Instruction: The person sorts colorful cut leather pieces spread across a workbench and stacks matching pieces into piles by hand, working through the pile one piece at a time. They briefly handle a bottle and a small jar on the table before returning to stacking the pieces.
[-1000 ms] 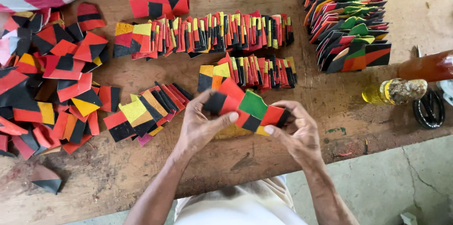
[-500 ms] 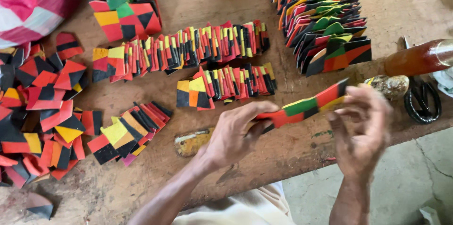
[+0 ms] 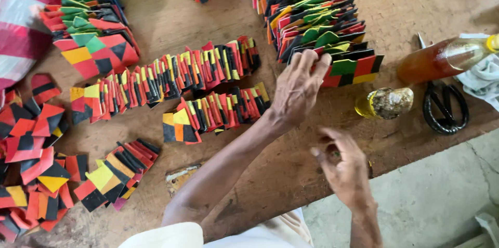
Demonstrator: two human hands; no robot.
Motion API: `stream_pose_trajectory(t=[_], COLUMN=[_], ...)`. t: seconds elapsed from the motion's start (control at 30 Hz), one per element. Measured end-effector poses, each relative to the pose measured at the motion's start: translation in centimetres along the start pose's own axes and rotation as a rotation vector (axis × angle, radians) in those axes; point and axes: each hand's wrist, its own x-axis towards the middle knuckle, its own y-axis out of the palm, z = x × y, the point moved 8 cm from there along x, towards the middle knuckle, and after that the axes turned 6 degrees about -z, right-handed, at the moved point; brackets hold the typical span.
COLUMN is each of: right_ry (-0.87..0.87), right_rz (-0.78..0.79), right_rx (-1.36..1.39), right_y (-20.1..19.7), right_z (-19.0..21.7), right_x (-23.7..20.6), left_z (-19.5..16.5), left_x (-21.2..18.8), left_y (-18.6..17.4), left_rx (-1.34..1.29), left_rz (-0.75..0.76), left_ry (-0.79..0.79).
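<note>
Right hand (image 3: 345,170) nearest the body, hovering over the front edge of the brown wooden worktop (image 3: 291,170), fingers loosely curled, holding nothing visible. Left hand (image 3: 298,88) reaches farther out, fingers extended and part-spread, tips resting on the near end of the tall stack of red, black, green and yellow stitched patchwork pieces (image 3: 332,45); it touches the front piece, not clamped round it. Left of that hand, two rows of similar patchwork pieces (image 3: 208,92) stand on edge. Right of the stack: small yellow-capped jar (image 3: 382,103), black scissors (image 3: 444,107), amber bottle lying on its side (image 3: 442,58).
</note>
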Motion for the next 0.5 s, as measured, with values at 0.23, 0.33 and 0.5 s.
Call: stream_pose_trajectory(t=[0.23,0.33,0.5], right_ry=[0.058,0.056,-0.017], right_rz=[0.125,0.156,0.171], right_rx=[0.031,0.017,-0.035], right_y=[2.5,3.6,5.3], right_z=[0.6,0.9,2.3], right_x=[0.6,1.5,2.6], left_z=[0.9,3.2,3.5], left_x=[-2.1,-4.0,-7.7], left_y=[-7.0,-9.6,-9.0], left_rx=[-0.078,0.051,0.146], left_rz=[-0.152,0.005,0.255], left_ry=[-0.006,-0.1,-0.093])
